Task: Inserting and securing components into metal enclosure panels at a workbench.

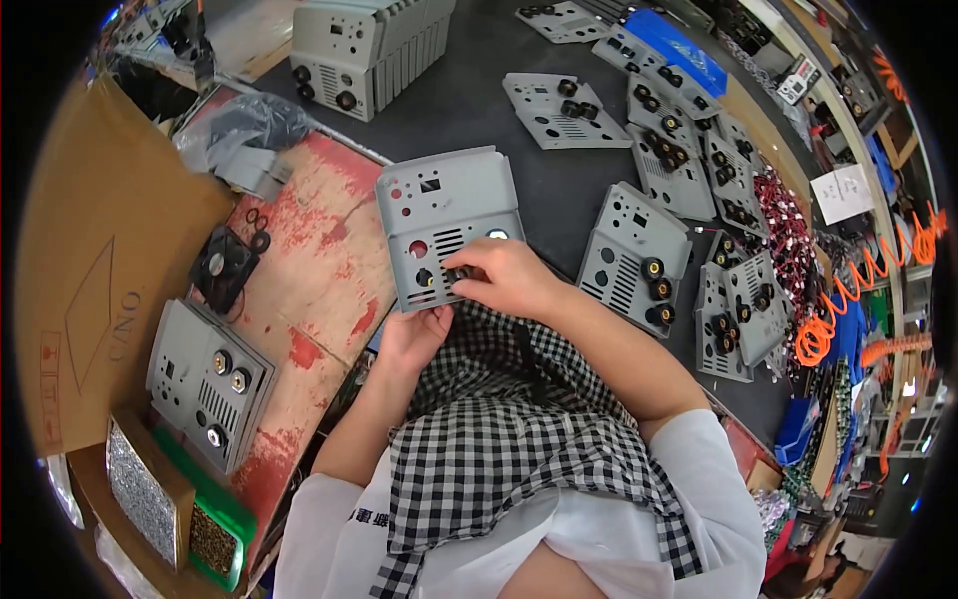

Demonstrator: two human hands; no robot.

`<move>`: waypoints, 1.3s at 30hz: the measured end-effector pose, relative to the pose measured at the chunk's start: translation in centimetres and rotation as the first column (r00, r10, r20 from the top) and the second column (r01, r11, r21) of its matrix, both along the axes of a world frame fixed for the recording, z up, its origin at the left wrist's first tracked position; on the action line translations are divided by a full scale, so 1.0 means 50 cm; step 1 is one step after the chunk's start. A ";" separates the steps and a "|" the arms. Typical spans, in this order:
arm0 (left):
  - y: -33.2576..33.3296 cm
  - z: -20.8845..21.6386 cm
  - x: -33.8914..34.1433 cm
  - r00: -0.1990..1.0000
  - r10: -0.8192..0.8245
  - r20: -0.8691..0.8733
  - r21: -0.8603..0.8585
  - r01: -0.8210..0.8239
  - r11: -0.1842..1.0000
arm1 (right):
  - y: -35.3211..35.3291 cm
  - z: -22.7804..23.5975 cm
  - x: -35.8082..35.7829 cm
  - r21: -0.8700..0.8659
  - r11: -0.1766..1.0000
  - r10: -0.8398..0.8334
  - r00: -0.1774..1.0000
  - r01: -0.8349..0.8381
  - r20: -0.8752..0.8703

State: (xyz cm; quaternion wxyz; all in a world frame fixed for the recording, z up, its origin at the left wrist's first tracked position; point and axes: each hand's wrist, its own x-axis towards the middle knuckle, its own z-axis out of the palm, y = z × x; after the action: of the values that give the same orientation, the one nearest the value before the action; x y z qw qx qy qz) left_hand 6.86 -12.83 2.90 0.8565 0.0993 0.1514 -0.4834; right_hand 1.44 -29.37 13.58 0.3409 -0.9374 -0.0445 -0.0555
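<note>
Lower centre, nearest: black-and-white checked cloth apron.

Just above: left hand, bare, fingers curled beneath the lower edge of a light-grey bent sheet-metal panel with round holes and slots. Closure hidden behind the metal; cannot tell how tight. Probably set low to bear weight and leave the pierced face clear.

Centre: right hand, bare, laid across the panel's right side from lower right. Thumb and forefinger drawn nearly together, apparently on a small black round fitting; contact partly masked. Pinched by the tips, likely to suit so small a piece.

Panel position: centre of frame, above the left hand, partly under the right, bulk extending upward beyond both grips. Tilted face-up, presumably to keep the holes in sight.

Lower left: stack of flat grey metal panels, on pale board with chipped red paint; likely piled to save room. Above it: black square fan.

Right of centre: grey slotted panel with three black-and-brass round fittings, on dark tabletop.

Upper left, far: close-packed row of upright grey panels, probably ranked for compactness.

Upper right, far: scattered grey panels bearing black fittings.
</note>
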 end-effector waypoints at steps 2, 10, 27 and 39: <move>0.009 0.001 -0.001 1.000 0.018 0.011 -0.003 -0.018 1.000 | 0.003 0.002 0.001 0.021 1.000 0.012 1.000 -0.012 -0.024; 0.022 0.040 -0.012 0.986 -0.066 0.154 -0.053 0.075 0.996 | -0.004 0.016 -0.009 0.109 0.994 -0.009 0.997 0.017 -0.077; 0.035 0.110 -0.096 0.966 -0.149 0.212 0.047 0.142 0.989 | 0.078 0.069 -0.035 -0.592 0.775 0.221 0.972 -0.223 -0.076; 0.017 0.110 -0.121 0.943 -0.199 0.268 -0.041 0.218 0.975 | 0.042 0.024 -0.091 -0.393 0.911 0.277 0.896 -0.128 0.349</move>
State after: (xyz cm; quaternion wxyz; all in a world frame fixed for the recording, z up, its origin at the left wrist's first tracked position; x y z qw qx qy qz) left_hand 0.80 -11.98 8.41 0.8159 0.1478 0.0083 -0.5590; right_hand -3.12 -27.28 14.79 0.1512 -0.9428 -0.2210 -0.1987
